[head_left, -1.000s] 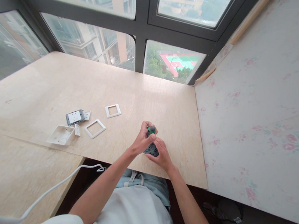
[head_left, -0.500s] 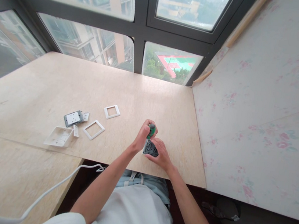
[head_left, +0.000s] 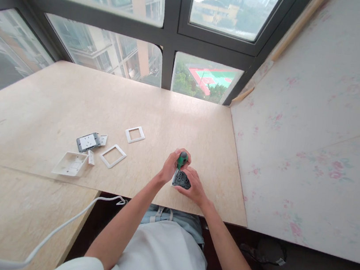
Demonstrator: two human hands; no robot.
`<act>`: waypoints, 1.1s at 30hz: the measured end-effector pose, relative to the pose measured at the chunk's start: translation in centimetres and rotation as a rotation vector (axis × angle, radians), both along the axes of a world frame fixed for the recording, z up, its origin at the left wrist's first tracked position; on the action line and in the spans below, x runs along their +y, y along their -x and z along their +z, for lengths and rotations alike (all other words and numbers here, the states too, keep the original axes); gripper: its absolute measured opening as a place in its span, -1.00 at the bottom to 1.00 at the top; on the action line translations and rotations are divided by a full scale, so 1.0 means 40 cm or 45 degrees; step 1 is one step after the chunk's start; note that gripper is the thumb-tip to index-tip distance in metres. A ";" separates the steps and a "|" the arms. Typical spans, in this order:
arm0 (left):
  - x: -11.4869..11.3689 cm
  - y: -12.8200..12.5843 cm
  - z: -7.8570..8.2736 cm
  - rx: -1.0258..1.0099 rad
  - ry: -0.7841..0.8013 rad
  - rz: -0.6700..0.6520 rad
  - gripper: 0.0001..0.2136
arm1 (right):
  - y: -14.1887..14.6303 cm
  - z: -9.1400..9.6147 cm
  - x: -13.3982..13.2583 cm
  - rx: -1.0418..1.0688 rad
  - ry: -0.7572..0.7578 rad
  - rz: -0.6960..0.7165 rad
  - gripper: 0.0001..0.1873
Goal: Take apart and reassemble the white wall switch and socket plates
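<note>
My left hand (head_left: 170, 168) is wrapped round the green handle of a screwdriver (head_left: 182, 158) that stands upright over a dark socket module (head_left: 182, 180). My right hand (head_left: 195, 184) grips that module from the right and holds it on the wooden table (head_left: 169, 115) near the front edge. The screwdriver's tip is hidden between my hands.
To the left lie a grey socket insert (head_left: 88, 142), a white back box (head_left: 70, 164), two white square frames (head_left: 113, 156) (head_left: 135, 134) and small white pieces (head_left: 91, 157). A white cable (head_left: 63, 226) hangs off the lower table. Windows stand behind, a floral wall (head_left: 318, 127) to the right.
The hands stay together on the module; the screwdriver handle has turned slightly in my left hand. The view has shifted a little.
</note>
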State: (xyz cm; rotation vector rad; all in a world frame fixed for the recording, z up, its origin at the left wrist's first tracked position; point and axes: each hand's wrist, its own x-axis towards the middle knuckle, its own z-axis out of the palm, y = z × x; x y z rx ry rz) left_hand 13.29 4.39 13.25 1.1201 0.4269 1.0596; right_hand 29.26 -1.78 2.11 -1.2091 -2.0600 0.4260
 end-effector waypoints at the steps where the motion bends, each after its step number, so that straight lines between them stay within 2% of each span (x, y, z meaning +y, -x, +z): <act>1: -0.001 -0.002 -0.004 -0.027 -0.015 0.004 -0.47 | 0.001 0.003 0.000 0.001 -0.001 0.001 -0.28; 7: -0.010 -0.013 -0.022 -0.011 0.020 0.099 -0.51 | 0.004 0.008 -0.001 -0.008 0.022 -0.007 -0.29; 12: -0.011 -0.002 -0.025 0.058 -0.097 0.282 -0.57 | 0.005 0.004 -0.002 0.002 0.020 -0.018 -0.23; 18: -0.017 0.009 -0.027 0.021 -0.032 0.190 -0.53 | 0.007 0.003 -0.005 0.007 -0.001 -0.030 -0.21; 23: -0.019 -0.008 -0.013 -0.061 0.042 0.213 -0.52 | 0.009 -0.001 -0.006 0.009 -0.008 -0.055 -0.20; 27: -0.020 -0.013 -0.014 -0.047 0.003 0.210 -0.51 | 0.012 0.001 -0.008 0.029 -0.026 -0.053 -0.23; 29: -0.021 -0.012 -0.015 -0.019 -0.027 0.235 -0.56 | 0.014 0.003 -0.009 0.029 -0.018 -0.061 -0.25; 33: -0.024 -0.008 -0.017 0.067 0.004 0.369 -0.50 | 0.017 0.003 -0.011 0.032 -0.003 -0.089 -0.24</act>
